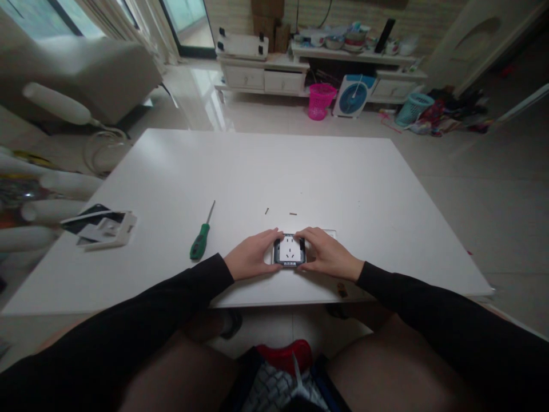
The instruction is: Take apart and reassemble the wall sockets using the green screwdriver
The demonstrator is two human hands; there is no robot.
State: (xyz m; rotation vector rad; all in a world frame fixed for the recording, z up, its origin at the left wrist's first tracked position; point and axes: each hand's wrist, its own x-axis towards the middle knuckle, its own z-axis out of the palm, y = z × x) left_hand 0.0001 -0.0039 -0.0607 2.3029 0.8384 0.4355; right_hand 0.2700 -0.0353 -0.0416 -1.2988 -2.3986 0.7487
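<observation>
Near the front edge of the white table, a wall socket (290,250) with a dark frame and a white slotted face lies between my hands. My left hand (256,253) grips its left side, thumb at the near edge and fingers at the far edge. On the opposite side my right hand (328,253) holds it the same way. Part of a white frame (331,233) shows behind my right hand, mostly hidden. Two small screws, one upright-slanted (266,211) and one lying sideways (293,214), rest just beyond the socket.
A green-handled screwdriver (200,240) lies left of my left hand, its tip pointing away. White and dark plate parts (105,228) are piled at the table's left edge. Beyond the white table (266,163) stand a pink basket (319,103) and a blue fan (354,96).
</observation>
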